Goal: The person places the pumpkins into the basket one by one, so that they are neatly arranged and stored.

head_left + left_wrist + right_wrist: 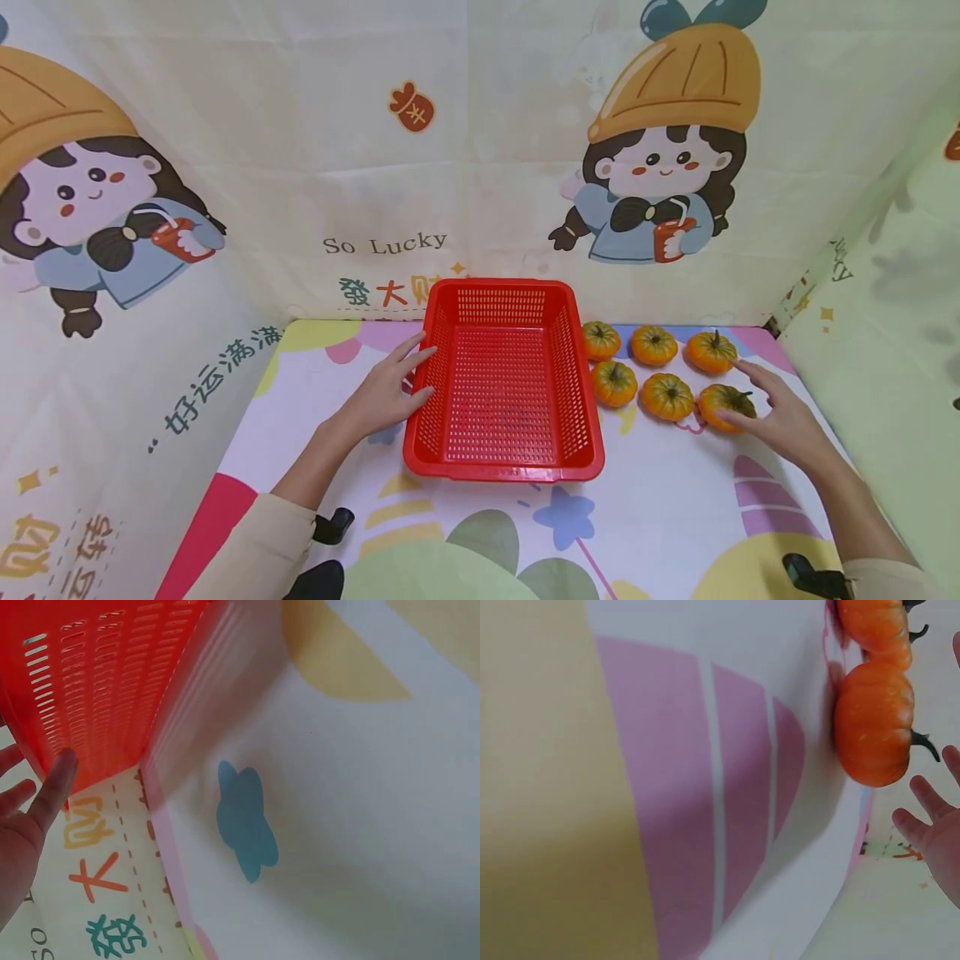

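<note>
A red plastic basket [501, 472] with slotted walls stands on the table, and nothing lies in it. My left hand [386, 393] is at its left rim, fingers extended over the edge. In the left wrist view, fingers [52, 791] overlap the basket's outer wall [97, 690]. Several small orange pumpkins sit in two rows right of the basket. My right hand [783, 417] hovers by the front right pumpkin [726, 407], fingers spread and holding nothing. Its index finger reaches toward the back right pumpkin [710, 352]. In the right wrist view, fingers are beside a stemmed pumpkin [875, 724].
Two more pumpkins, one at the back [601, 340] and one in front [615, 383], sit close to the basket's right wall. A printed cloth [480, 533] covers the table. Cartoon-printed curtains [517, 167] enclose the table at the back and both sides.
</note>
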`<state>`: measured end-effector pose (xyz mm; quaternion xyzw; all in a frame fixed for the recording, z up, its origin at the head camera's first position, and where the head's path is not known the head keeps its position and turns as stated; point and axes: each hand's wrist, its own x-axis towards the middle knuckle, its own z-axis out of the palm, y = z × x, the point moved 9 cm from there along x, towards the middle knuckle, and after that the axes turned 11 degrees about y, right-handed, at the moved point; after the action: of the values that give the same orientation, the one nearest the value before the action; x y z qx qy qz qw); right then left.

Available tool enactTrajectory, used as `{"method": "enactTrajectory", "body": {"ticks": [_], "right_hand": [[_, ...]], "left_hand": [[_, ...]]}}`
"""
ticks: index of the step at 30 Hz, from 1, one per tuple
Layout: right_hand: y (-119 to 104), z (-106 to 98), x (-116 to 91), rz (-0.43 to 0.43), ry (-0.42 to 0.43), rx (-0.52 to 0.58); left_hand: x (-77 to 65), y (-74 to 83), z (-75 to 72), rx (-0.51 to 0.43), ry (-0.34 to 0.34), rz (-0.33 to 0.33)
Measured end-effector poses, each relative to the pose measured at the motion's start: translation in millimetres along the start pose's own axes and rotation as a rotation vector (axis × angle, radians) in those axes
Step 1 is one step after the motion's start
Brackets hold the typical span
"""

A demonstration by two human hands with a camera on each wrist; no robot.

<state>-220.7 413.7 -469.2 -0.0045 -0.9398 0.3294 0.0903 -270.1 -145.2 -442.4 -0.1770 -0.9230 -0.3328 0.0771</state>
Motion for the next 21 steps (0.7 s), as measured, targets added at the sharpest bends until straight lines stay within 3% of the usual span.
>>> {"method": "enactTrajectory", "body": {"ticks": [5,13,21], "right_hand": [[14,6,-5,0.011,-0.007,0.060],[33,23,-8,0.130,-0.072,0.094],[38,27,-7,0.098,-0.013,0.153]], "left_hand": [[1.8,4.6,-1.8,-0.080,0.005,-0.011],[0.2,3.2,-1.9,-0.130,-0.020,-0.071],[-1.2,1.8,-2.3,-0.169,-0.021,-0.128]]}}
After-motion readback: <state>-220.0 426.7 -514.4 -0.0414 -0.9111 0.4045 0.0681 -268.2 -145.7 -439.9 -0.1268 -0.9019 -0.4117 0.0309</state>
